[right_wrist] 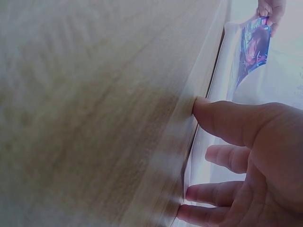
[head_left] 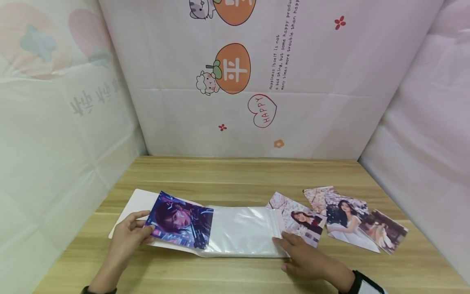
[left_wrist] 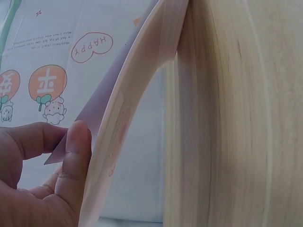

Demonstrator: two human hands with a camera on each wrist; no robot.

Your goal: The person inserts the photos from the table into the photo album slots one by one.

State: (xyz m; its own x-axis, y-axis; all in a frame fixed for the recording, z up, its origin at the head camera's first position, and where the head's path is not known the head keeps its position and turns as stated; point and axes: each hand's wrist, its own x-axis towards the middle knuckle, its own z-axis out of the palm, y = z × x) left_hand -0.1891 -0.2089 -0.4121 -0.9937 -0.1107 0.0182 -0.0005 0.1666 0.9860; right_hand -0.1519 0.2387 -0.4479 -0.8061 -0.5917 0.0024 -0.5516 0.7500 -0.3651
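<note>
I'm mid-insert: my left hand [head_left: 128, 234] pinches the blue photo [head_left: 180, 224] over the open album [head_left: 235, 232] on the tabletop [head_left: 235, 175]; right hand [head_left: 308, 259], fingers flat, presses the clear sleeve [head_left: 244, 228]. Next I judge: align the edge with the sleeve's mouth.

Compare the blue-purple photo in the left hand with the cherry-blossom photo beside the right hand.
The blue-purple photo is dark and neon-toned; the cherry-blossom photo is pale pink. The left hand pinches the first, lifted over the album; the second lies on the table, unheld. Both are portrait prints.
</note>
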